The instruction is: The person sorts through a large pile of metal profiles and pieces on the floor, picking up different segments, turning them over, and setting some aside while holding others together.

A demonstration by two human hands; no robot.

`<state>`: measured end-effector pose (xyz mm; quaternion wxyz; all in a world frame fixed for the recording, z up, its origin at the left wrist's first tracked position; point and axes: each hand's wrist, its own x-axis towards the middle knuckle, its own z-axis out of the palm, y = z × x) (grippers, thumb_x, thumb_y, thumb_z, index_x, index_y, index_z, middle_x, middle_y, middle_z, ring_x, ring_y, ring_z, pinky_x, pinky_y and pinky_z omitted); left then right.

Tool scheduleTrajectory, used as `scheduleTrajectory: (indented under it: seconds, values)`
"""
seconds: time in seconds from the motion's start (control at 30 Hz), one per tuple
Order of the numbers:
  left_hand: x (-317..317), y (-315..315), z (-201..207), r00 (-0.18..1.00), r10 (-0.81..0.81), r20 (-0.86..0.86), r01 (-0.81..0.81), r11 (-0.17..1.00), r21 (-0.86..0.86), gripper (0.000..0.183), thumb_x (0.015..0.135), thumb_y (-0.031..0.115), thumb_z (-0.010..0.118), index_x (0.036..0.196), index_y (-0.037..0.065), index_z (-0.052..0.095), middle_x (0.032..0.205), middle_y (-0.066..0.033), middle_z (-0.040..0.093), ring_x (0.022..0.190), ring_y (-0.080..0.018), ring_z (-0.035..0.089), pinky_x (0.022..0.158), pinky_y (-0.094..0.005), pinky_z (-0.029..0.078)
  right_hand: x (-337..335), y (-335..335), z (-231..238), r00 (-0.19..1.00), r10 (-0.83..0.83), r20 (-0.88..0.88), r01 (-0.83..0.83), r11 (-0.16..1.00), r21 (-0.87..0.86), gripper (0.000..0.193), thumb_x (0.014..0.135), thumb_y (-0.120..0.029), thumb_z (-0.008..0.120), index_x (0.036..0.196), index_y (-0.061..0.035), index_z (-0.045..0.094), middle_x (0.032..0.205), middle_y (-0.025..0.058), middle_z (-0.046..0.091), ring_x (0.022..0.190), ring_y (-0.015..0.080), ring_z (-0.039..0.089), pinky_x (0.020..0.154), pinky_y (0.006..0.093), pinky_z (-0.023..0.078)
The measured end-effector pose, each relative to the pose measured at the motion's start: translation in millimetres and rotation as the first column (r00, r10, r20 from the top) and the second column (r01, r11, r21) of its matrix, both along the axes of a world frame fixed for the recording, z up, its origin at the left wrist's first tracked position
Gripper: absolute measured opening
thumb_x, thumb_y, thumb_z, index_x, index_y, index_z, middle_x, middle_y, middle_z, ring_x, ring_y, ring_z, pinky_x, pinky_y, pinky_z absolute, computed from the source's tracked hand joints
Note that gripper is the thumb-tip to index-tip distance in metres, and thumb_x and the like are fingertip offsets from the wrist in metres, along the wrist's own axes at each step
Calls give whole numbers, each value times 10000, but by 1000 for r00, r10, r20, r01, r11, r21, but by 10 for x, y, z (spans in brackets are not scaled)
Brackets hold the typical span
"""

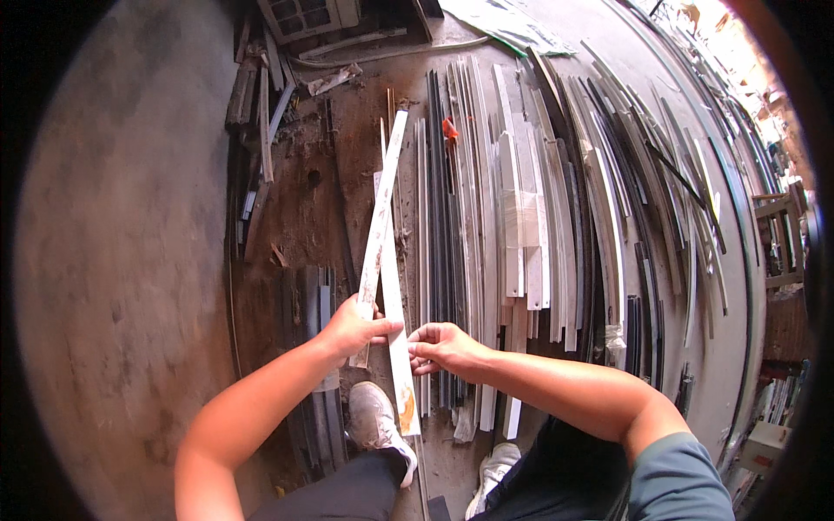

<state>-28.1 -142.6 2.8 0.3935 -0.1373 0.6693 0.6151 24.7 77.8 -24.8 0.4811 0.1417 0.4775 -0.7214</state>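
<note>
Two long, narrow white strips cross each other in front of me. My left hand (pixel 352 328) is closed round both near the crossing, its thumb lying over the lower strip's face. One stained strip (pixel 382 204) slants up and away from that hand, its short lower end poking out below the fist. The second white strip (pixel 402 373) runs down toward my feet and carries a yellow-brown stain near its bottom end. At this strip's right edge, my right hand (pixel 445 347) has its fingers curled in a pinch; the exact grip is partly hidden.
Long metal and white profiles (pixel 473 174) lie in rows to the right, some wrapped in clear film (pixel 521 217). A dark bundle (pixel 308 382) lies left of my shoe (pixel 373 417). Scrap lengths (pixel 265 122) and a framed panel (pixel 304 17) are farther off.
</note>
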Motion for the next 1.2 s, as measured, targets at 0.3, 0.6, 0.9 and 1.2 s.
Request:
scheduleTrajectory:
  seconds: [0.3,0.6,0.9,1.2]
  values:
    - [139,-76,-183,991,97,96,-106,990,96,401,845,150,851,1150,43,613,1020,-30,662,966,-159,678,833,-353,599,26,-19,14,998,-48,48,44,996,84,229,1027,-230,649,1099,-22,589,1006,72,686,868,143,707,795,295,632]
    - [99,41,-33,999,-44,-12,43,999,-6,358,809,187,879,1061,28,682,918,-51,726,801,-119,682,726,-281,548,94,-18,63,1000,-13,-7,13,1000,25,310,1044,-261,616,1208,-7,547,1048,94,691,899,156,701,822,311,599]
    - [82,210,218,922,-245,-299,89,887,-454,744,697,318,938,1211,-64,559,1112,-187,701,1054,-246,688,941,-378,545,114,-15,129,987,-127,94,129,991,-17,286,1100,-318,414,1202,-68,508,1057,102,655,970,227,701,912,417,597]
    - [15,73,218,915,-243,-322,49,859,-510,686,757,350,850,1192,-64,521,1115,-266,688,1076,-365,692,937,-432,541,211,-54,29,997,-71,25,65,979,194,518,1079,-471,430,1339,-27,487,1203,152,612,1107,279,630,969,435,526]
